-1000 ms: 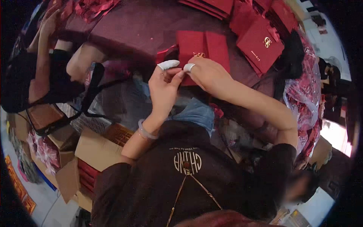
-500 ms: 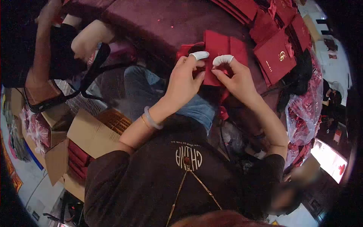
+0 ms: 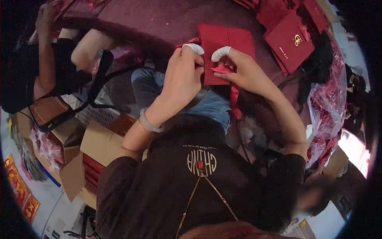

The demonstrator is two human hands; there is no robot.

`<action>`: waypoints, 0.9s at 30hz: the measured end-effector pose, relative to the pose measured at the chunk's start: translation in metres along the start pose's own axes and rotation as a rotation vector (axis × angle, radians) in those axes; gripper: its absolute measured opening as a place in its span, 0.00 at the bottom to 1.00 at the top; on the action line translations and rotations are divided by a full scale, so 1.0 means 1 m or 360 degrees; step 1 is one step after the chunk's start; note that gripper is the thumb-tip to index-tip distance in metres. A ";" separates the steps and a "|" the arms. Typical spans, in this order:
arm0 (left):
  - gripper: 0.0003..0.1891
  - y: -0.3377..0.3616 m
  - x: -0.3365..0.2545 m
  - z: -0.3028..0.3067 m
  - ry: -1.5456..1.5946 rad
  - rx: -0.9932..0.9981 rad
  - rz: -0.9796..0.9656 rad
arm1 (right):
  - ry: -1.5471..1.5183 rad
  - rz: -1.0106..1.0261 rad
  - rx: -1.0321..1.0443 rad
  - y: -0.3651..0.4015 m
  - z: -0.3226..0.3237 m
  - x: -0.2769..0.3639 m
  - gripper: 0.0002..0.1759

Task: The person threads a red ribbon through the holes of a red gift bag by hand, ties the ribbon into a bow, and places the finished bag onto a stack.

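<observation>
A red folded card box (image 3: pixel 225 44) lies on the dark maroon table (image 3: pixel 147 20) right in front of me. My left hand (image 3: pixel 181 79) and my right hand (image 3: pixel 242 71) meet at its near edge, each wearing a white finger cot. Both pinch a red ribbon (image 3: pixel 232 93) that hangs down from the box toward my lap. My left wrist carries a pale bangle.
More red boxes with gold logos (image 3: pixel 288 40) are stacked at the far right beside a plastic bag of red items (image 3: pixel 328 99). Another person in black (image 3: pixel 47 71) sits at my left. Open cardboard cartons (image 3: pixel 99 143) stand on the floor at left.
My hands shifted slightly left and closer together on the box's edge, and the ribbon now hangs from my right fingers. The view tilted a little.
</observation>
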State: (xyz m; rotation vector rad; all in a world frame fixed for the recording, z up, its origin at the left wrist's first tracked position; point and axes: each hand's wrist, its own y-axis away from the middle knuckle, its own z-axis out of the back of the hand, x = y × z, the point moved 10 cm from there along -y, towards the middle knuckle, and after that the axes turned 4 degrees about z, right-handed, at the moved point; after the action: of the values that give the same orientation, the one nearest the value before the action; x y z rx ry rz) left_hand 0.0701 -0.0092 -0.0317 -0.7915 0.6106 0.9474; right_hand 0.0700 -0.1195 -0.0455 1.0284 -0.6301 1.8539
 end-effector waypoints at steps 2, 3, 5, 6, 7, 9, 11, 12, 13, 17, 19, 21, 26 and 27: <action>0.16 -0.002 0.001 -0.001 -0.0012 0.0064 0.0057 | 0.0080 -0.0015 0.0029 -0.001 -0.002 0.001 0.18; 0.15 -0.003 0.003 -0.002 -0.0026 0.0100 0.0102 | 0.0069 -0.0022 0.0011 -0.001 -0.002 -0.002 0.18; 0.14 -0.003 0.004 -0.003 -0.0048 0.0157 0.0139 | 0.0058 0.0109 0.0002 0.000 -0.004 0.000 0.19; 0.15 -0.003 0.003 -0.003 -0.0062 0.0164 0.0143 | 0.0049 0.0105 -0.0015 0.000 -0.001 0.001 0.19; 0.15 -0.003 0.003 -0.002 -0.0076 0.0168 0.0148 | -0.0049 0.0003 0.0081 0.000 -0.003 -0.001 0.19; 0.16 -0.001 -0.001 -0.002 -0.0109 0.0148 0.0120 | -0.0216 -0.0175 0.0267 0.000 -0.008 -0.005 0.21; 0.17 0.002 -0.004 -0.001 -0.0148 0.0117 0.0095 | -0.0335 -0.0126 0.0225 0.000 -0.010 -0.007 0.21; 0.18 0.004 -0.003 0.000 -0.0152 0.0074 0.0095 | -0.0443 -0.0077 0.0187 -0.002 -0.009 -0.006 0.21; 0.19 0.005 -0.002 0.001 -0.0154 0.0034 0.0095 | -0.0451 -0.0071 0.0178 -0.002 -0.008 -0.010 0.21; 0.19 0.006 0.018 -0.003 0.0078 0.0098 0.0307 | -0.0374 0.0053 0.0203 0.001 -0.005 -0.009 0.19; 0.17 0.003 0.024 -0.004 0.0173 0.0204 0.0479 | -0.0064 0.0399 0.0123 0.001 0.000 0.013 0.17; 0.15 0.004 0.034 -0.008 0.0263 0.0295 0.0658 | -0.0047 0.0365 0.0105 0.003 -0.002 0.012 0.15; 0.19 0.003 0.027 -0.007 0.0206 0.0254 0.0414 | 0.0052 0.0388 0.0005 0.001 -0.001 0.007 0.09; 0.19 0.004 0.027 -0.008 0.0189 0.0267 0.0412 | 0.0038 0.0391 -0.0009 0.002 -0.003 0.008 0.09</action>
State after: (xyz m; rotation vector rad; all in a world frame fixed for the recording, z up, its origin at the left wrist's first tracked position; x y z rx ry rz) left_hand 0.0780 -0.0017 -0.0574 -0.6312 0.9003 1.0737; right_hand 0.0656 -0.1146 -0.0406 0.9575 -0.7756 2.0720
